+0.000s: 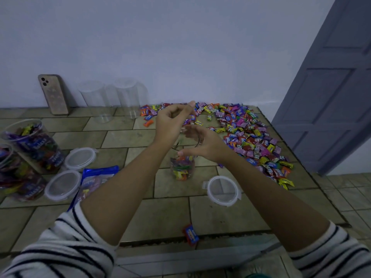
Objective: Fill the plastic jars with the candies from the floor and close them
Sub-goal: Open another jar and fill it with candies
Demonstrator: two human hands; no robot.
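Head view, progress:
- Two clear plastic jars packed with candies stand at 9 o'clock on the tiled floor. Both have no lids on, so they are filled but not closed.
- Two round clear lids lie just beside them, toward 8 o'clock. A third round clear lid lies at 5 o'clock of the centre jar.
- The clear plastic jar in work stands upright at centre, under both hands. It looks roughly half full and has no lid.
- Two empty clear plastic jars stand against the wall at 11 o'clock, untouched.
- The big pile of coloured wrapped candies spreads from 12 to 3 o'clock. One stray red-and-blue wrapped candy lies at 6 o'clock near the floor edge.
- My estimate is about halfway. One jar needs finishing, two need filling, and every jar needs closing.

Grip:
- The left hand hangs above the jar mouth at 12 o'clock of it. Its fingers are loosely curled with the index raised. I see no candy in its grip.
- The right hand is just above the jar rim with fingers spread and relaxed. Its grip holds nothing. Whether it touches the rim I cannot tell, because of blur.
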